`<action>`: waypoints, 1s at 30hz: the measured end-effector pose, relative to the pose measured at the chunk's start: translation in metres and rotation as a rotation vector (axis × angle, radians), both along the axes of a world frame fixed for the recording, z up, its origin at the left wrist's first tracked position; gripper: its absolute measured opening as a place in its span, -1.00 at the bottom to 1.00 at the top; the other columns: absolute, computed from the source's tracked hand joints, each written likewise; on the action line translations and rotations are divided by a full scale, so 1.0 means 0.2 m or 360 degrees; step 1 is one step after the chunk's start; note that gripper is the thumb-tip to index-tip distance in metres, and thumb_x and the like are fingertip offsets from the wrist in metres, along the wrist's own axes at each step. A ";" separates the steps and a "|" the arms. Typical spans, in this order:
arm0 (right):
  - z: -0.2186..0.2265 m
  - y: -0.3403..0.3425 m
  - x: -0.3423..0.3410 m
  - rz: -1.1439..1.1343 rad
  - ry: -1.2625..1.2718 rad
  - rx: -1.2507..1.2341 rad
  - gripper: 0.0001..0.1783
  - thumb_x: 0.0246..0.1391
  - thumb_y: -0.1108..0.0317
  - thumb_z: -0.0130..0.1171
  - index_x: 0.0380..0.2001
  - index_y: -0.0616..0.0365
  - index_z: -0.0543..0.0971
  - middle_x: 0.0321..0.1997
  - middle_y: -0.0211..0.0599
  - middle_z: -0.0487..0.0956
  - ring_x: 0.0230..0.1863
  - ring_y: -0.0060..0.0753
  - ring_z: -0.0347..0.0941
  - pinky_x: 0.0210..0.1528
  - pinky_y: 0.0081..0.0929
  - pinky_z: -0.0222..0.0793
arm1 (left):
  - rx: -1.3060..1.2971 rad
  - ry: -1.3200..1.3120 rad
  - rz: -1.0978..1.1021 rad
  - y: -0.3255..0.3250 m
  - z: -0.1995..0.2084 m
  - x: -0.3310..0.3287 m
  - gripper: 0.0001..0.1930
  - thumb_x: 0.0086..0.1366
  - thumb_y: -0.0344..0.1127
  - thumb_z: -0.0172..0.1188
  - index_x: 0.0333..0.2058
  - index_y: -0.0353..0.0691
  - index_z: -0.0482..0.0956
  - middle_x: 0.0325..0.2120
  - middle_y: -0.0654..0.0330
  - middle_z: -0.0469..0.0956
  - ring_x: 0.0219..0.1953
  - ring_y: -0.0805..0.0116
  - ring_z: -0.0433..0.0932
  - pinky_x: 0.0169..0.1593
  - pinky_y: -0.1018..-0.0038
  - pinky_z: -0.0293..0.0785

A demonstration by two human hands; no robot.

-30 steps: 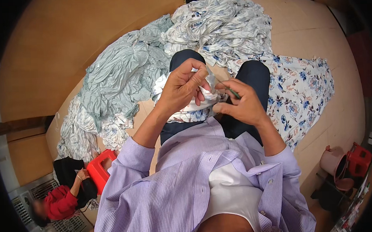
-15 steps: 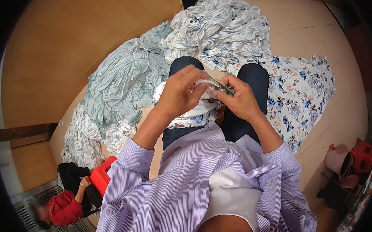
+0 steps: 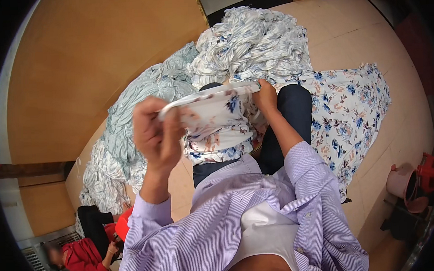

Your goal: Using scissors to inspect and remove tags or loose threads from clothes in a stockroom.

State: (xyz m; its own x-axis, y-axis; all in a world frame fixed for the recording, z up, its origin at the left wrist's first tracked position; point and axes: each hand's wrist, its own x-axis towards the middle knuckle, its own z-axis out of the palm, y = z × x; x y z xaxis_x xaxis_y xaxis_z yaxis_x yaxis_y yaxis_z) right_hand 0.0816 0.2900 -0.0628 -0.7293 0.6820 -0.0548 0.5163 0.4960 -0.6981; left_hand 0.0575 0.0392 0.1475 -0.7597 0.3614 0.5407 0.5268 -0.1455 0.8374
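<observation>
- Both hands have drawn apart since half a second ago, the left one swinging out and a strip of flowered cloth [image 3: 211,111] now stretched between them.
- Blurred, the left hand [image 3: 156,133] has thumb and fingers pinched together on one end of the strip.
- Closed on its other end, the right hand [image 3: 264,97] is above the lap.
- More of that cloth lies bunched across the dark trousers [image 3: 296,115], below the striped purple shirt [image 3: 201,228].
- Beyond the right knee, a flowered sheet [image 3: 349,108] lies spread on the tan floor [image 3: 353,45].
- Left of the knees is a grey-green pile [image 3: 133,110], touching a taller white and blue heap [image 3: 252,44] in front.
- Farther off at right, a pink bucket [image 3: 400,183] stands beside a red container [image 3: 430,172].
- At far lower left, another person in a red top [image 3: 84,256] sits near a red stool [image 3: 124,226].
</observation>
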 end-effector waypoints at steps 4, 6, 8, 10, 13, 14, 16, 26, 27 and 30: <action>-0.07 0.13 0.01 -0.0126 -0.0083 0.0104 -0.74 -0.07 0.43 0.06 -0.24 0.22 0.52 -0.27 0.03 0.58 -0.24 0.16 0.49 -0.21 -0.10 0.38 | 0.0151 0.0033 0.0134 -0.16 0.04 -0.01 -0.95 0.36 -0.46 -0.03 -0.28 -0.26 0.29 -0.38 0.16 0.36 -0.62 0.53 0.31 -0.62 0.68 0.28; -0.07 0.19 0.02 -0.0142 -0.0075 0.0085 -0.74 -0.08 0.42 0.06 -0.25 0.22 0.52 -0.27 0.03 0.58 -0.24 0.16 0.48 -0.21 -0.11 0.38 | 0.0290 0.0019 0.0126 -0.24 0.05 -0.04 -0.95 0.40 -0.44 -0.09 -0.29 -0.26 0.28 -0.38 0.15 0.35 -0.64 0.51 0.31 -0.61 0.68 0.31; -0.06 0.24 0.02 -0.0207 -0.0064 0.0066 -0.74 -0.09 0.41 0.06 -0.26 0.24 0.52 -0.27 0.04 0.58 -0.25 0.16 0.48 -0.21 -0.13 0.37 | 0.0274 0.0013 0.0307 -0.31 0.03 -0.07 -0.93 0.41 -0.42 -0.08 -0.29 -0.25 0.28 -0.39 0.16 0.36 -0.64 0.51 0.33 -0.61 0.68 0.32; -0.04 0.28 0.02 -0.0244 -0.0054 0.0067 -0.73 -0.10 0.40 0.06 -0.27 0.24 0.53 -0.26 0.04 0.59 -0.26 0.16 0.48 -0.20 -0.13 0.37 | 0.0283 0.0017 0.0422 -0.39 0.00 -0.09 -0.91 0.42 -0.39 -0.07 -0.30 -0.24 0.28 -0.41 0.17 0.37 -0.63 0.51 0.35 -0.60 0.68 0.33; -0.02 0.33 0.03 -0.0268 -0.0152 0.0131 -0.72 -0.04 0.40 0.03 -0.21 0.24 0.51 -0.29 0.04 0.58 -0.25 0.16 0.49 -0.20 -0.10 0.38 | 0.0325 -0.0145 0.0592 -0.54 -0.04 -0.10 -0.89 0.42 -0.35 -0.04 -0.30 -0.23 0.28 -0.47 0.19 0.40 -0.61 0.53 0.38 -0.57 0.69 0.35; -0.02 0.35 0.03 -0.0291 -0.0177 0.0178 -0.71 -0.02 0.40 0.02 -0.20 0.24 0.51 -0.30 0.04 0.58 -0.24 0.16 0.49 -0.20 -0.09 0.38 | 0.0338 -0.0199 0.0651 -0.59 -0.06 -0.11 -0.87 0.42 -0.33 -0.02 -0.30 -0.23 0.29 -0.49 0.20 0.41 -0.60 0.53 0.39 -0.56 0.70 0.35; -0.02 0.37 0.03 -0.0283 -0.0171 0.0169 -0.71 -0.02 0.39 0.01 -0.19 0.24 0.51 -0.30 0.04 0.59 -0.25 0.16 0.49 -0.20 -0.09 0.39 | 0.0366 -0.0251 0.0724 -0.68 -0.14 -0.15 -0.87 0.42 -0.33 -0.02 -0.30 -0.23 0.29 -0.51 0.20 0.41 -0.59 0.54 0.40 -0.56 0.71 0.35; -0.01 0.49 0.07 -0.0317 -0.0056 0.0314 -0.70 -0.01 0.33 0.02 -0.21 0.25 0.52 -0.30 0.03 0.60 -0.27 0.15 0.50 -0.20 -0.12 0.39 | 0.0775 -0.0761 0.1054 -1.05 -0.51 -0.38 -0.85 0.38 -0.29 0.06 -0.28 -0.25 0.37 -0.57 0.21 0.45 -0.55 0.58 0.46 -0.52 0.77 0.35; 0.00 0.49 0.08 -0.0312 -0.0015 0.0325 -0.70 -0.01 0.32 0.03 -0.22 0.25 0.52 -0.31 0.03 0.60 -0.27 0.15 0.50 -0.20 -0.13 0.40 | 0.0806 -0.0796 0.1065 -1.03 -0.53 -0.37 -0.85 0.38 -0.29 0.06 -0.28 -0.25 0.38 -0.57 0.21 0.45 -0.55 0.58 0.47 -0.51 0.77 0.35; 0.08 0.51 0.10 -0.0312 0.0068 0.0360 -0.69 -0.02 0.29 0.05 -0.24 0.26 0.52 -0.33 0.03 0.60 -0.29 0.15 0.50 -0.21 -0.15 0.40 | 0.0449 -0.1123 0.0883 -0.81 -0.59 -0.31 -0.84 0.33 -0.31 0.13 -0.24 -0.27 0.41 -0.55 0.23 0.45 -0.53 0.58 0.48 -0.57 0.74 0.33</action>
